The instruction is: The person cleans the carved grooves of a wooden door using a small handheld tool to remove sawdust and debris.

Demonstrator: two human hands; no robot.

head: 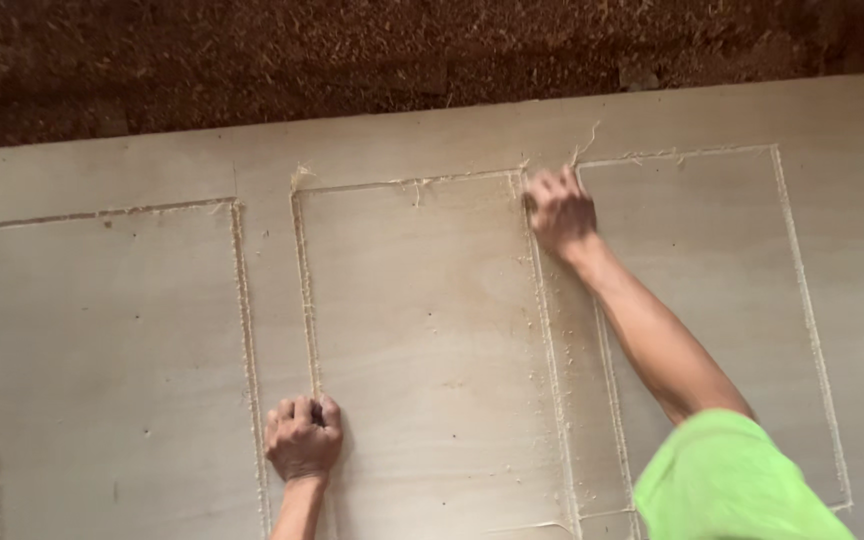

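Plywood (pixel 432 330) fills the view, a pale sheet lying flat with three rectangular grooves routed into it, and both hands are down on it. Left hand (pixel 302 438) sits low on the sheet, curled into a loose fist, knuckles up, pressed right on the lower stretch of the groove (pixel 304 290) that forms the left edge of the middle rectangle. Something dark shows between its fingers, too small to make out, so whether it grips anything I cannot tell. Right hand (pixel 559 212) is stretched far up, arm fully extended out of a bright green sleeve (pixel 727 480), fingers bent and bunched on the strip between the middle and right rectangles, at the top corner. Frayed wood fibres (pixel 584 145) stick up just above its fingertips; whether it pinches them I cannot tell. Loose splinters line all the grooves. Beyond the sheet's far edge lies a bed of reddish-brown sawdust (pixel 352 60).
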